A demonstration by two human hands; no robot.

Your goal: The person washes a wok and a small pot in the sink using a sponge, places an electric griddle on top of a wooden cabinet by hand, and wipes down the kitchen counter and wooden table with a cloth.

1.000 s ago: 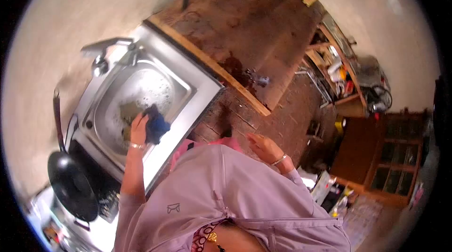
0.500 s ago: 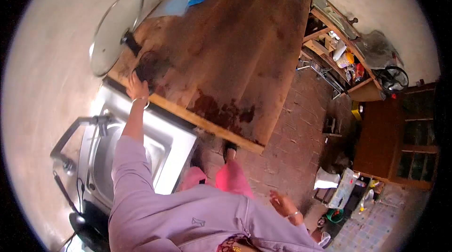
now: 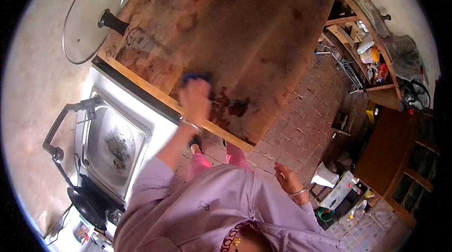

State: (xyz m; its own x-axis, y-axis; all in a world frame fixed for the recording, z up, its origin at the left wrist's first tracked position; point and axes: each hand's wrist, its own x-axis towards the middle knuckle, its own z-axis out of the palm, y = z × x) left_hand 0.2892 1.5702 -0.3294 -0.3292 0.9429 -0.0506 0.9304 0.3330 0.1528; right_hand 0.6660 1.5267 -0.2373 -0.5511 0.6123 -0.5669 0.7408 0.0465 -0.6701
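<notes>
My left hand (image 3: 195, 101) is over the wooden tabletop (image 3: 254, 26) near its front edge, blurred by motion, pressing a dark blue cloth (image 3: 197, 78) against the wood. Dark wet patches (image 3: 230, 106) lie just right of the cloth, and a damp streak runs across the boards to its left. My right hand (image 3: 288, 179) hangs over the brick floor beside my body, touching nothing, its fingers loosely bent and apart.
A steel sink (image 3: 115, 146) with suds and a grey tap (image 3: 61, 129) stand at the left. A glass lid (image 3: 94, 16) leans on the wall. Below the tap is a black pan (image 3: 87, 207). Shelves (image 3: 367, 54) and a brown cabinet (image 3: 386, 153) stand at the right.
My left hand went from the sink with the cloth to the table's left corner, then right along its front edge. The view has shifted. My right hand stays low beside my body.
</notes>
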